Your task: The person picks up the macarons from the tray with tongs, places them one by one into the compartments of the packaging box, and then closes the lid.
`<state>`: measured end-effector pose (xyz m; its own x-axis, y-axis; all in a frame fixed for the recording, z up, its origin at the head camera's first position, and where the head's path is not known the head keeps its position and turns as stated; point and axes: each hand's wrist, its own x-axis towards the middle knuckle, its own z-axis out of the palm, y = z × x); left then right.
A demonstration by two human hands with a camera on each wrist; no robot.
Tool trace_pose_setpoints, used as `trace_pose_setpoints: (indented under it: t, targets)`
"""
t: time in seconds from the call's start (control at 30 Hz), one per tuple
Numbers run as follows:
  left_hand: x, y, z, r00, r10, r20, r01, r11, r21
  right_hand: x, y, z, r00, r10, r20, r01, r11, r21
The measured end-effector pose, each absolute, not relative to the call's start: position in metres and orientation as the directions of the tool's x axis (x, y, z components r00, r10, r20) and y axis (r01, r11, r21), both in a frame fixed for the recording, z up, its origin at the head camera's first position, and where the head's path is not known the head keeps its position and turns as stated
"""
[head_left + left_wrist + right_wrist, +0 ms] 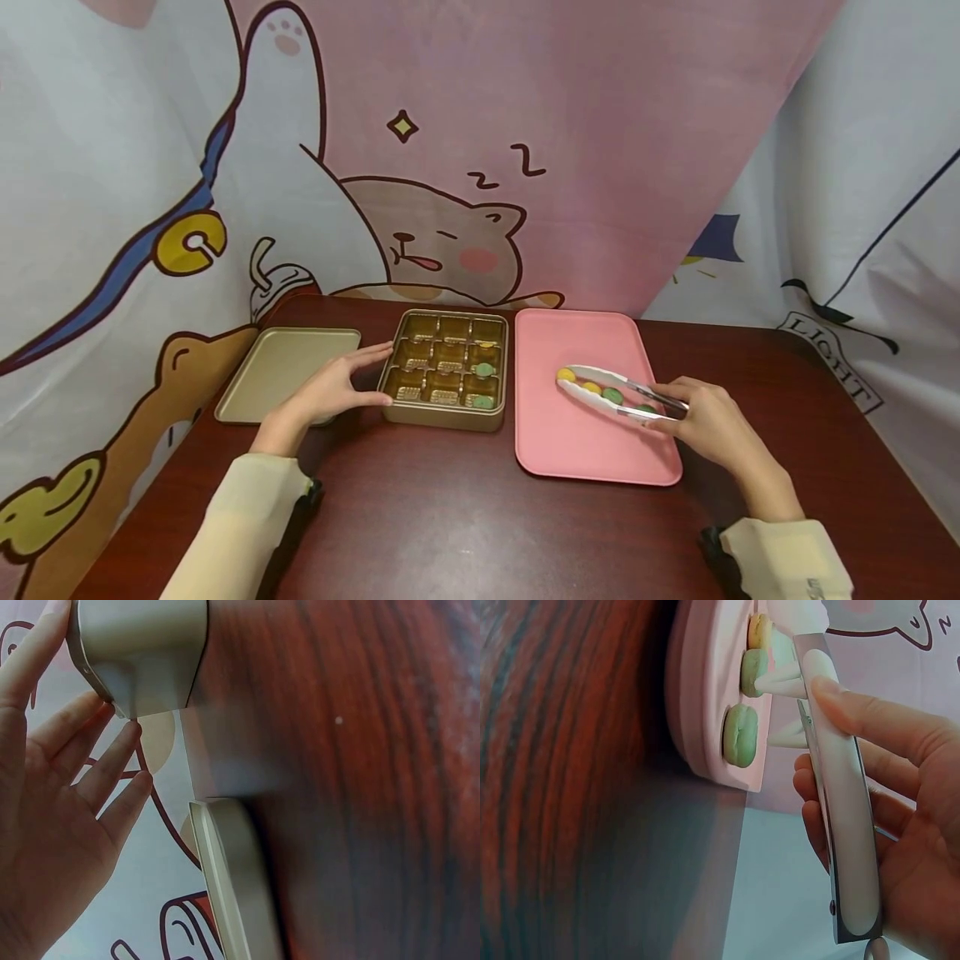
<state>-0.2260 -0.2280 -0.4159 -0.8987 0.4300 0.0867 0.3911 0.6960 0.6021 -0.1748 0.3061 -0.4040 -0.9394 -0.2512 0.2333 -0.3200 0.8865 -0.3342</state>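
Observation:
My right hand (708, 421) grips a pair of tongs (603, 403) by the handle, its white arms spread over the pink tray (592, 450). The tong tips lie on either side of a yellow macaron (566, 376) at the row's left end. Along the row follow a second yellow macaron (592, 388), a green macaron (612, 397) and another green macaron (740, 736). With fingers extended and thumb apart, my left hand (330, 390) touches the left side of a gold tin (446, 417). Two green macarons and one yellow macaron (487, 344) sit in its right column of compartments.
A flat gold lid (288, 371) lies on the dark wooden table (420, 508), left of the tin and partly behind the left hand. The pink tray stands close to the tin's right side. A printed cloth (600, 150) hangs behind the table and along its sides.

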Motion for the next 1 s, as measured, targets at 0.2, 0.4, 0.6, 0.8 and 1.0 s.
trace_pose_setpoints:
  t: [0.2,0.4,0.6,0.8,1.0]
  targets:
    - [-0.226,-0.227,-0.416,-0.901,0.426,0.087,0.390,0.705,0.592,-0.176,0.305,-0.403,-0.928,-0.261,0.266,-0.344,0.875,-0.342]
    - [-0.226,-0.227,-0.416,-0.901,0.426,0.086,0.389,0.702,0.597,-0.176,0.303,-0.401,-0.931,-0.248,0.270,-0.336,0.869,-0.363]
    - [-0.227,-0.227,-0.416,-0.897,0.432,0.092,0.398,0.702,0.590,-0.177,0.301,-0.398,-0.933,-0.232,0.275,-0.326,0.868,-0.374]
    - [-0.227,-0.228,-0.416,-0.896,0.434,0.093,0.400,0.700,0.591,-0.178,0.297,-0.395,-0.937,-0.221,0.270,-0.318,0.861,-0.397]
    - [-0.227,-0.228,-0.416,-0.897,0.433,0.089,0.396,0.698,0.596,-0.180,0.291,-0.392,-0.938,-0.230,0.260,-0.323,0.853,-0.410]
